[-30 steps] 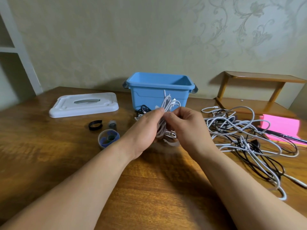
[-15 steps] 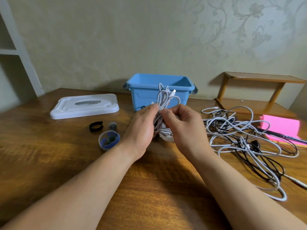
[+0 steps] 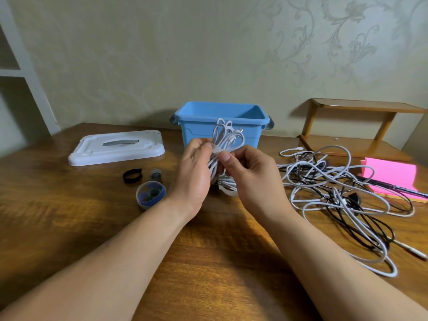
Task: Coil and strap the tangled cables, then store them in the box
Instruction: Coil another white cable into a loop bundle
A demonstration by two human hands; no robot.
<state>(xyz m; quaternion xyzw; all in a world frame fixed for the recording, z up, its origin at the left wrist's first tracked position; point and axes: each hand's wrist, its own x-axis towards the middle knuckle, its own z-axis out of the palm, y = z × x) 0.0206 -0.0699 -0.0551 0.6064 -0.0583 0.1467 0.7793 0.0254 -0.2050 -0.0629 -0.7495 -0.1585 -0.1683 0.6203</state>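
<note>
My left hand (image 3: 196, 174) gripped the white coiled cable (image 3: 228, 139), my right hand (image 3: 252, 179) pinching its pale strap (image 3: 216, 150); any slackening could have sprung the loops apart.

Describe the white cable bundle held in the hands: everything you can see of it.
The white cable bundle is a thin, smooth cord folded into several long loops, held upright above the table in front of the blue box. Its loops fan out on top, one plug tip showing. The left hand grips its middle; the right hand pinches a pale strap across it.
</note>
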